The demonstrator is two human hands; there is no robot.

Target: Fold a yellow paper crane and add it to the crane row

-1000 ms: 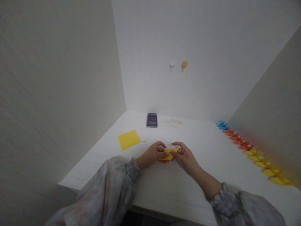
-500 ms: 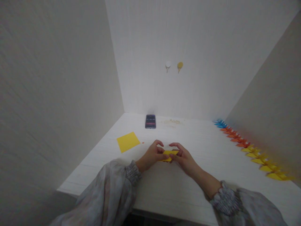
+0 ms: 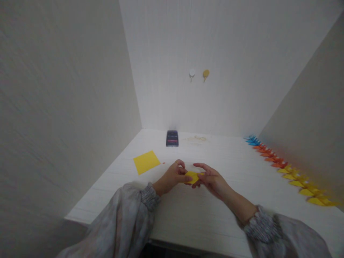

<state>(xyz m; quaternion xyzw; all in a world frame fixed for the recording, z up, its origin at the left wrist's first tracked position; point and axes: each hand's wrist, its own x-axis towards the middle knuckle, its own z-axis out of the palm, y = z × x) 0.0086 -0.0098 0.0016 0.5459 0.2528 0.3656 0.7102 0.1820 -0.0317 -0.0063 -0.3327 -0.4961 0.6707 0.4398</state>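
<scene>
Between my hands is a small piece of folded yellow origami paper, held above the white table near the middle of the view. My left hand pinches its left side, thumb on top and fingers curled behind. On the right side, my right hand grips the paper's edge between thumb and fingers, with the index finger stretched out away from it. The finer folds are too small to make out. To the left of my hands, a flat yellow sheet of paper lies on the table.
A dark phone lies by the back wall. Along the right wall runs a row of folded paper cranes in blue, orange and yellow. A tiny orange scrap is beside the sheet. Two hooks are stuck on the back wall.
My right hand has shifted slightly to the right along the paper's edge. The folded paper has turned, showing a more pointed outline. My left hand keeps its pinch.
</scene>
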